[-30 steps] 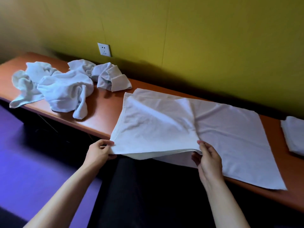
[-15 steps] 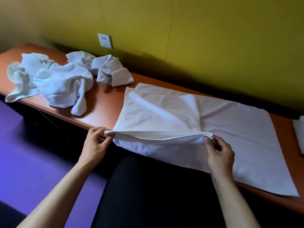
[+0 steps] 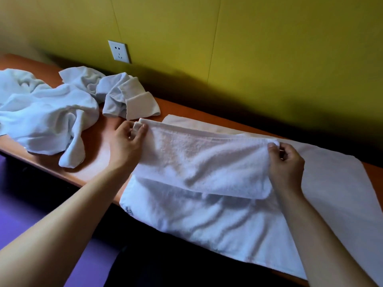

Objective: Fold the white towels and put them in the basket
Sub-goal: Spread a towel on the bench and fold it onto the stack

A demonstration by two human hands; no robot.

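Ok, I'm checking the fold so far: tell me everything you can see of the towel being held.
The towel is white terry cloth, wrinkled, lying on the orange table with its near edge overhanging. Its left part is already doubled; the left hand and right hand pinch that flap's corners, raised and carried toward the wall. A small mark shows near its left corner.

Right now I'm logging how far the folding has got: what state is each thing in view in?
Spread towel: flat on the table, near edge overhanging, one layer lifted and partly folded over.
Left hand: pinching the lifted layer's left corner.
Right hand: pinching its right corner.
Crumpled towels: unfolded, heaped at the table's left.
Wall socket: nothing plugged in.
Basket: not in view.
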